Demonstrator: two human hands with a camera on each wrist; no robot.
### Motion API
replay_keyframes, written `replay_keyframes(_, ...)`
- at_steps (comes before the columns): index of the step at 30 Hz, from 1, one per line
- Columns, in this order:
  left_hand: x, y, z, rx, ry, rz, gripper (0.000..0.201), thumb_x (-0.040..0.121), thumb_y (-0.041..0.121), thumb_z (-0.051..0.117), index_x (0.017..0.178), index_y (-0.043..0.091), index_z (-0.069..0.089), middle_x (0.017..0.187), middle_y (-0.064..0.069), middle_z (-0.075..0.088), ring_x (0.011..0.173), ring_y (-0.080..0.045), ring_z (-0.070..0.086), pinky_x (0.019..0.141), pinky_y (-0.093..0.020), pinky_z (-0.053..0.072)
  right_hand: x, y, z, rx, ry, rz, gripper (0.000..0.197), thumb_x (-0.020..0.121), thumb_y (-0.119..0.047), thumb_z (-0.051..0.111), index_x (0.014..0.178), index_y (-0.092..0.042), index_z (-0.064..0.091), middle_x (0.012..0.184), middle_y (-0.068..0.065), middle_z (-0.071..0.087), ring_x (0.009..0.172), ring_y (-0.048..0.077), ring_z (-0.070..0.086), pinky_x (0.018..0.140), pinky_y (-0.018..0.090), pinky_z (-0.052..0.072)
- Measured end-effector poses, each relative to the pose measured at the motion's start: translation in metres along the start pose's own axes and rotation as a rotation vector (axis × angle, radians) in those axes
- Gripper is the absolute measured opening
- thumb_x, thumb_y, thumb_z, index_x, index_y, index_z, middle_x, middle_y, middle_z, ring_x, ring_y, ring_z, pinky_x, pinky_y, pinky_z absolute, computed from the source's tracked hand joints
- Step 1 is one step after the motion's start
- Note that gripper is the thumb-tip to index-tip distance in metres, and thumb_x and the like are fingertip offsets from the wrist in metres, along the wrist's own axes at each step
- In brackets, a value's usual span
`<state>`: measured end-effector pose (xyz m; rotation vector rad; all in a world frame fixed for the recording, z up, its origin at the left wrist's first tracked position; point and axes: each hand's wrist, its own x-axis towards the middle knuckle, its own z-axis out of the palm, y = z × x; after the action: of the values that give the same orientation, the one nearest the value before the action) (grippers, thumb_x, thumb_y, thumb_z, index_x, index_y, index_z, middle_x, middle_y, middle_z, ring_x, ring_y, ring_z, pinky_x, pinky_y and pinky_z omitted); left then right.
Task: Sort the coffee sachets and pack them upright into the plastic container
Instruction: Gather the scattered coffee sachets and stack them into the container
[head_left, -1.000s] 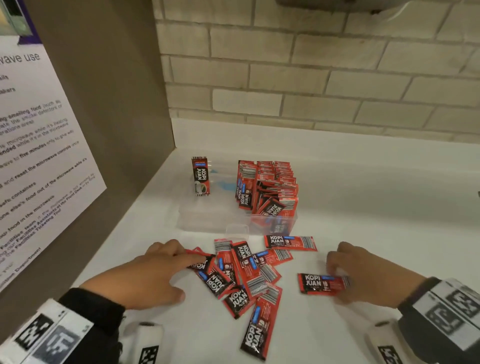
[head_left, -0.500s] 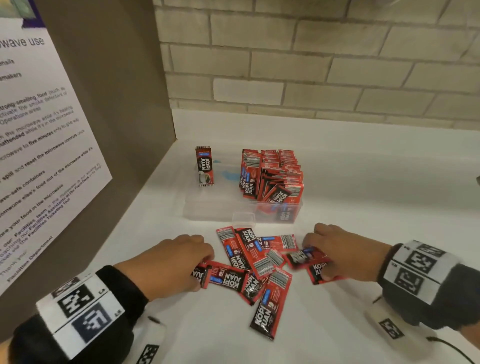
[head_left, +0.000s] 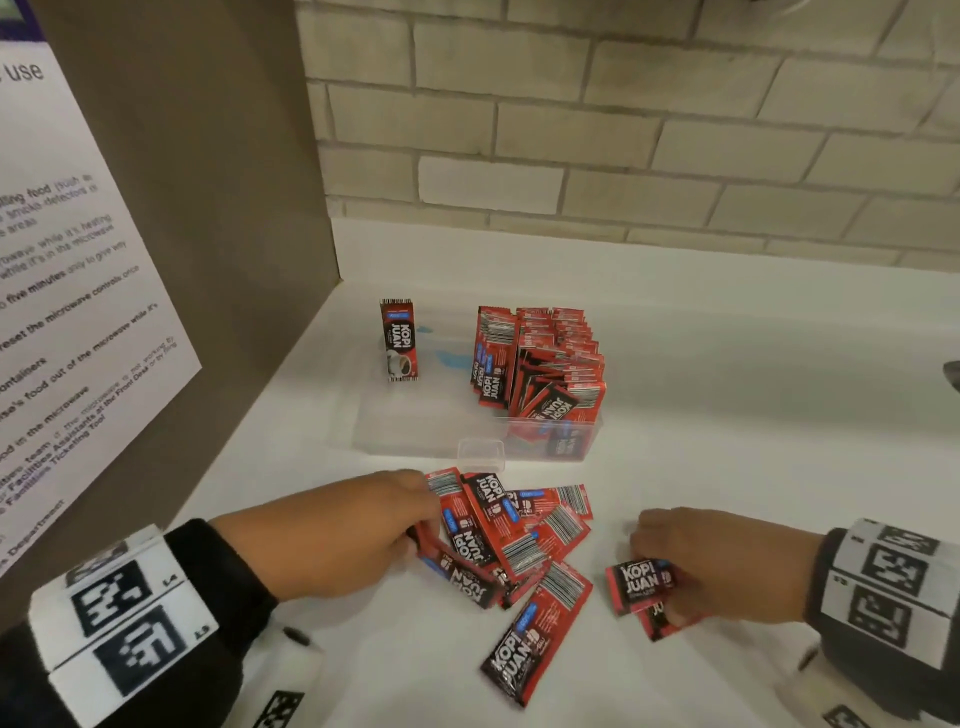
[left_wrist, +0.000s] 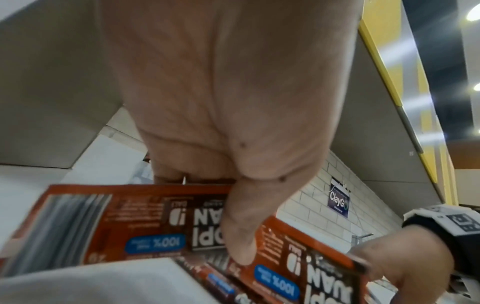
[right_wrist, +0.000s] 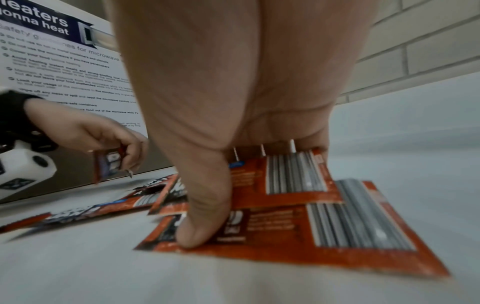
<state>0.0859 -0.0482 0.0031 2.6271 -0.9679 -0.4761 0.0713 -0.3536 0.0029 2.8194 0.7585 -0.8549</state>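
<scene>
Glossy foil-like sachets (head_left: 511, 540) — clear plastic container (head_left: 436, 431) — smooth matt white counter (head_left: 727, 415).

The red sachets (head_left: 535, 642) read "KOPI JUAN" and "100%". At nine o'clock, a wall poster (head_left: 72, 322) mentions "five minutes"; a blue sign (left_wrist: 339, 202) reads "ClayGo".

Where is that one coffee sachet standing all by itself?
In the head view the lone sachet stands upright at the plastic container's far left, apart from the packed sachets on its right.
</scene>
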Motion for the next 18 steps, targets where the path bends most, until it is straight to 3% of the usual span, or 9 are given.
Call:
replay_keyframes(3, 0.010, 0.006, -0.011, -0.054, -0.016, 0.037, 0.023, 0.092, 0.022, 0.055, 0.114, 0.031, 0.056, 0.101, 0.022, 0.049, 0.087, 0.011, 0.045, 0.075, -0.001, 0.031, -0.004, 0.001, 0.006, 0.056, 0.019, 0.015, 0.032, 0.089, -0.026, 0.054, 0.118, -0.023, 0.043, 0.104, -0.006, 0.049, 0.093, 0.014, 0.048, 0.080, 0.024, 0.036)
replay_keyframes(6, 0.016, 0.006, -0.019, -0.011, -0.038, 0.032, 0.009, 0.089, 0.030, 0.061, 0.094, 0.033, 0.054, 0.093, 0.019, 0.049, 0.086, 0.003, 0.047, 0.078, -0.013, 0.039, -0.011, 0.003, 0.003, 0.069, 0.111, -0.013, 0.023, 0.095, -0.026, 0.048, 0.117, -0.025, 0.040, 0.108, -0.008, 0.047, 0.099, 0.014, 0.049, 0.085, 0.024, 0.037)
replay_keyframes(8, 0.019, 0.006, -0.023, -0.015, -0.028, 0.011, 0.013, 0.085, 0.034, 0.066, 0.086, 0.029, 0.055, 0.089, 0.016, 0.051, 0.086, -0.003, 0.050, 0.078, -0.020, 0.042, -0.014, -0.002, -0.005, 0.173, 0.162, -0.084, 0.021, 0.094, -0.023, 0.050, 0.113, -0.025, 0.042, 0.105, -0.011, 0.042, 0.098, 0.012, 0.048, 0.088, 0.024, 0.038)
replay_keyframes(10, 0.020, 0.005, -0.025, -0.016, -0.019, 0.000, 0.017, 0.082, 0.034, 0.070, 0.084, 0.022, 0.058, 0.084, 0.014, 0.054, 0.080, -0.004, 0.052, 0.072, -0.021, 0.043, -0.011, -0.016, -0.012, 0.312, 0.156, -0.194, 0.032, 0.090, -0.016, 0.056, 0.120, -0.024, 0.046, 0.113, -0.011, 0.042, 0.106, 0.007, 0.046, 0.094, 0.022, 0.038)
replay_keyframes(12, 0.022, 0.005, -0.024, -0.048, -0.035, 0.010, 0.013, 0.082, 0.030, 0.071, 0.082, 0.025, 0.058, 0.078, 0.016, 0.057, 0.075, 0.000, 0.052, 0.066, -0.017, 0.040, -0.002, -0.035, -0.012, 0.302, 0.152, -0.269, 0.043, 0.088, -0.015, 0.059, 0.129, -0.020, 0.046, 0.128, -0.007, 0.041, 0.118, 0.009, 0.040, 0.102, 0.026, 0.035)
replay_keyframes(15, 0.030, 0.008, -0.021, -0.052, -0.112, 0.069, 0.023, 0.087, 0.023, 0.066, 0.106, 0.033, 0.059, 0.093, 0.023, 0.060, 0.086, 0.005, 0.054, 0.077, -0.016, 0.042, 0.016, -0.050, -0.008, 0.030, 0.241, -0.279, 0.050, 0.087, -0.023, 0.060, 0.133, -0.015, 0.041, 0.139, 0.001, 0.032, 0.127, 0.018, 0.029, 0.106, 0.036, 0.031)
replay_keyframes(18, 0.041, 0.006, -0.013, -0.040, -0.193, 0.130, 0.036, 0.092, 0.020, 0.059, 0.126, 0.028, 0.052, 0.118, 0.010, 0.058, 0.106, -0.006, 0.050, 0.092, -0.023, 0.041, 0.029, -0.046, -0.009, -0.145, 0.244, -0.221, 0.067, 0.084, -0.031, 0.064, 0.139, -0.017, 0.030, 0.150, 0.004, 0.017, 0.134, 0.021, 0.020, 0.107, 0.038, 0.029)
